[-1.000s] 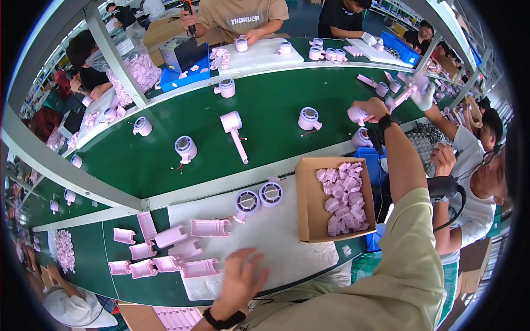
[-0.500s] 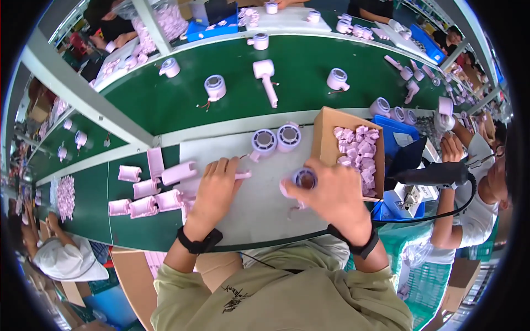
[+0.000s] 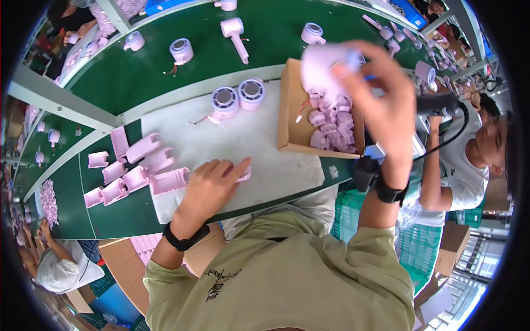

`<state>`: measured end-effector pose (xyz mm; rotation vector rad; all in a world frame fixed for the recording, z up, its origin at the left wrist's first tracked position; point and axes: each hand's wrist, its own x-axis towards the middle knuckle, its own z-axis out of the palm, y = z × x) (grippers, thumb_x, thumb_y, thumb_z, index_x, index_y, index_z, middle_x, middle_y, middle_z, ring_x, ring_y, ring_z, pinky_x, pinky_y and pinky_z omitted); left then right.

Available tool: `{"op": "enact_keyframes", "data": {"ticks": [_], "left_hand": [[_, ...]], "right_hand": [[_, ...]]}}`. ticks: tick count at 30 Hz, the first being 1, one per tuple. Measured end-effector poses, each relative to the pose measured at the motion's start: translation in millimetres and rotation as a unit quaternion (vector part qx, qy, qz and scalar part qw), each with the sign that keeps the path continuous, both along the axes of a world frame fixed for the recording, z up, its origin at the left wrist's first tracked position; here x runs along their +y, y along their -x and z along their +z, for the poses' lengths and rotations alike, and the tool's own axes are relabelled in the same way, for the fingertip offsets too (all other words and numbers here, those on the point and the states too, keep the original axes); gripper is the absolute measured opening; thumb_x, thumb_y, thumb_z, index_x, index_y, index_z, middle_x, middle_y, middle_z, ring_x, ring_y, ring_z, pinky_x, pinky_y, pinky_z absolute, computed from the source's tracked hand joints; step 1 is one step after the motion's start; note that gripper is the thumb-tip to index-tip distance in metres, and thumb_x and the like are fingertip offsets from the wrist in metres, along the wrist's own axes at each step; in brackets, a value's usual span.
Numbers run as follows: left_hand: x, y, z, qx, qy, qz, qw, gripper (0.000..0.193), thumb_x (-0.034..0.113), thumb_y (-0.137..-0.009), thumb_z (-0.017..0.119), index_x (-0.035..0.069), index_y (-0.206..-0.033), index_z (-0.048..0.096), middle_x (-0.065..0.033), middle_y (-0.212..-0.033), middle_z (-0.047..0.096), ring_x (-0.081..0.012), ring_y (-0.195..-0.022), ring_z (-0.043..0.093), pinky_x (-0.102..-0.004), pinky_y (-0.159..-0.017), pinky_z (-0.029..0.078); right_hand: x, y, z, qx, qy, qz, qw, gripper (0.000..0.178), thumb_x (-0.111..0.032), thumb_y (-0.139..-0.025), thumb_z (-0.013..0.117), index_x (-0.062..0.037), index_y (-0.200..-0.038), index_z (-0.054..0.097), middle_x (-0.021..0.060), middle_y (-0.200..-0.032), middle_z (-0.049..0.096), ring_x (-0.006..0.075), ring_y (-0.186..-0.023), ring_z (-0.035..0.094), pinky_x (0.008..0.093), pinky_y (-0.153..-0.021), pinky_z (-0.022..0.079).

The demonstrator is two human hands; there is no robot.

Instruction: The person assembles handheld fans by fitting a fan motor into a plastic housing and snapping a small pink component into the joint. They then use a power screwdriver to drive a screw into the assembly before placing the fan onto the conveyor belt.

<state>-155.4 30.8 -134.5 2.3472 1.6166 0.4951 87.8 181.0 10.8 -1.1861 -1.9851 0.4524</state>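
Observation:
My right hand, smeared by motion, holds up a pink round fan housing above the cardboard box. Its fingers wrap round the housing's right side, and a loose wire hangs below it. My left hand rests low on the white mat, its fingers closed over a pink plastic piece that shows only at the fingertips. Beyond it stand two round fan housings with dark grilles, the left one with a wire trailing and the right one touching it.
Several pink half-shell handle pieces lie left of the mat. Small pink parts fill the box. Farther back, a green belt carries more housings, among them one with a handle. A co-worker sits at the right.
My right hand has lifted the fan housing from the mat, up and over the box. My left hand stays low on the mat. The whole view has shifted.

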Motion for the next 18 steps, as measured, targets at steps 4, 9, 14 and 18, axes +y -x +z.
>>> {"op": "enact_keyframes", "data": {"ticks": [4, 9, 14, 18], "left_hand": [[-2.4, -17.2, 10.3, -0.171, 0.062, -0.011, 0.983, 0.052, 0.003, -0.08, 0.062, 0.006, -0.13, 0.048, -0.0113, -0.091, 0.054, -0.0316, -0.084, 0.056, -0.0387, -0.072, 0.05], [-8.0, -50.6, 15.4, -0.3, 0.144, -0.093, 0.938, 0.056, -0.003, -0.084, 0.06, 0.002, -0.136, 0.041, -0.0124, -0.095, 0.054, -0.0282, -0.078, 0.058, -0.0322, -0.068, 0.048], [-7.9, -81.9, 1.9, -0.411, 0.254, -0.108, 0.869, 0.039, 0.008, -0.093, 0.058, -0.001, -0.128, 0.043, -0.0077, -0.094, 0.056, -0.0195, -0.078, 0.059, -0.0284, -0.064, 0.047], [-4.6, -102.0, -1.8, -0.531, 0.427, -0.023, 0.731, 0.028, 0.015, -0.096, 0.058, 0.0, -0.118, 0.05, -0.0055, -0.09, 0.06, -0.0142, -0.073, 0.06, -0.0269, -0.06, 0.047]], "right_hand": [[-26.6, -64.5, 44.4, 0.168, -0.147, -0.14, 0.965, 0.045, -0.026, -0.094, 0.06, 0.0064, -0.125, 0.056, 0.0155, -0.104, 0.068, 0.0143, -0.09, 0.067, 0.0223, -0.086, 0.051], [-93.5, -90.3, 31.6, 0.187, -0.073, -0.108, 0.974, 0.048, -0.027, -0.087, 0.067, 0.0078, -0.119, 0.056, 0.0143, -0.1, 0.066, 0.0137, -0.085, 0.065, 0.0213, -0.078, 0.048], [-133.6, -74.8, -20.0, 0.178, 0.049, -0.025, 0.983, 0.054, -0.029, -0.074, 0.081, 0.0065, -0.108, 0.059, 0.0103, -0.084, 0.067, 0.0127, -0.069, 0.063, 0.0222, -0.055, 0.046], [-123.3, -59.1, -67.4, 0.114, 0.227, -0.129, 0.959, 0.048, -0.035, -0.075, 0.081, 0.0004, -0.1, 0.062, 0.0057, -0.063, 0.063, 0.0073, -0.057, 0.059, 0.0231, -0.05, 0.042]]}}
